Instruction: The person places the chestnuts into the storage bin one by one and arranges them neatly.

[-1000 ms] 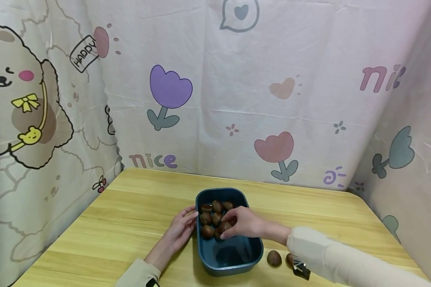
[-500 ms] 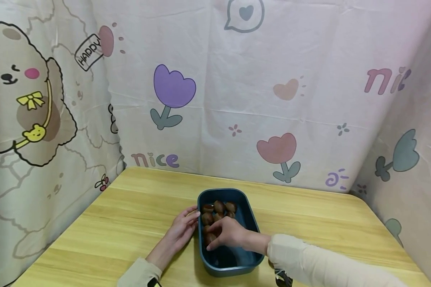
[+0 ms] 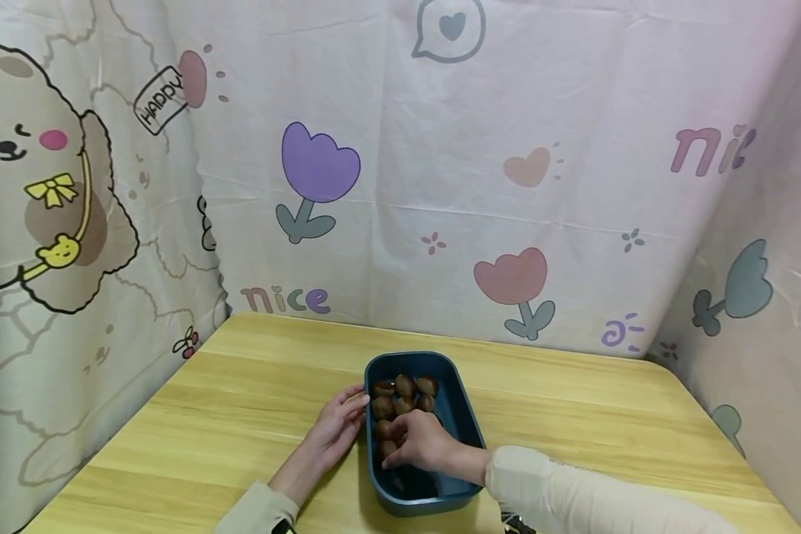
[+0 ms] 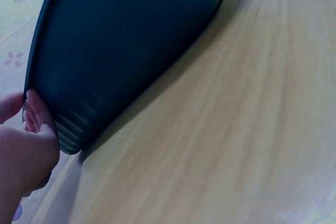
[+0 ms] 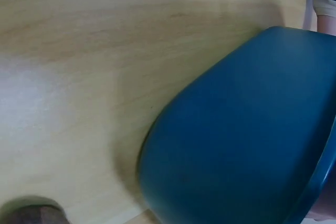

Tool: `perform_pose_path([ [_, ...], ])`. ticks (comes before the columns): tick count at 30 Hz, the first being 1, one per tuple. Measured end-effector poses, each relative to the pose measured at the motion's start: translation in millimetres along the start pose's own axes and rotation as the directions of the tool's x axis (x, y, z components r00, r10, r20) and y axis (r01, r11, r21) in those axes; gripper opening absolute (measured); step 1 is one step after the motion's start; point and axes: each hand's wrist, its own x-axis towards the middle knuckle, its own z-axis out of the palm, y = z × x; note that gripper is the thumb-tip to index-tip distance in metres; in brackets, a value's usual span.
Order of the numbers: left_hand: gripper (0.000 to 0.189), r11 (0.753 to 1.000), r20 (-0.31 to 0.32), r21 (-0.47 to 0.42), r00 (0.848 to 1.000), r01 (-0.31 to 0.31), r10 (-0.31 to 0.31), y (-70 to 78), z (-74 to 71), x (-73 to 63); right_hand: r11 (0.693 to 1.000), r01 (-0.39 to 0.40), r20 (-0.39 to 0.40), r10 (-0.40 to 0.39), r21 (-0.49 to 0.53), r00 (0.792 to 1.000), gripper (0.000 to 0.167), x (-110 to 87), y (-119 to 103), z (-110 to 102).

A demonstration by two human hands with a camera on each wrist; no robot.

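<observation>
A dark blue rectangular box (image 3: 427, 507) stands on the table with several brown chestnuts (image 3: 405, 385) lined up in its far and left parts. My right hand (image 3: 423, 443) reaches down inside it, thumb and fingertips pinching a chestnut (image 3: 387, 449) near the left wall. The right hand's palm hides part of the box floor. At the box's left side, my left hand (image 3: 337, 426) rests its fingertips against the rim. In the left wrist view, the fingers of the left hand (image 4: 31, 150) touch the upper edge of the box wall (image 4: 126, 40).
A loose chestnut (image 5: 34, 215) lies on the table, partly seen in the right wrist view. The wooden table (image 3: 260, 371) runs back to a printed cloth (image 3: 400, 148), which also hangs at both sides. Box wall (image 5: 236, 129) fills much of the right wrist view.
My right hand has moved left and toward the near end inside the box, bringing a chestnut to the left wall. The left hand stays at the rim.
</observation>
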Motion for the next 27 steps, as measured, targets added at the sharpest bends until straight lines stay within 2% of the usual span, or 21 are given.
perform_pose_path([
  [3,0.018,1.0,-0.002,-0.004,1.0,0.003,-0.003,-0.5,-0.6,0.0,0.999,0.031,0.01,-0.031,-0.025,0.999,0.025,0.8,1,0],
  [10,0.02,1.0,-0.014,0.005,1.0,0.0,0.001,-1.4,-2.0,0.0,0.969,0.121,0.046,-0.114,-0.214,0.992,0.023,2.4,5,2],
  [12,0.019,1.0,-0.013,0.001,1.0,-0.001,0.001,-2.0,-2.2,-0.2,0.978,0.099,0.053,-0.091,-0.184,0.994,0.023,0.8,5,1],
  [15,0.02,1.0,-0.015,0.0,1.0,0.0,0.0,-2.3,-2.1,-0.4,0.997,0.048,0.076,-0.043,-0.062,0.996,0.021,-1.9,3,-7],
  [18,0.02,1.0,-0.019,-0.003,1.0,-0.003,0.002,-1.6,-1.1,-0.1,0.998,-0.008,0.08,0.003,0.068,0.997,0.02,-4.2,-1,-22],
  [22,0.019,1.0,-0.012,-0.006,1.0,0.0,0.0,-0.8,0.0,0.6,0.985,-0.027,0.024,0.023,0.17,0.999,0.019,-8.3,-2,-45],
  [27,0.018,1.0,-0.01,-0.018,1.0,0.001,-0.001,-0.4,0.2,1.1,0.972,-0.015,-0.066,0.032,0.235,0.997,0.022,-21.7,13,-74],
])
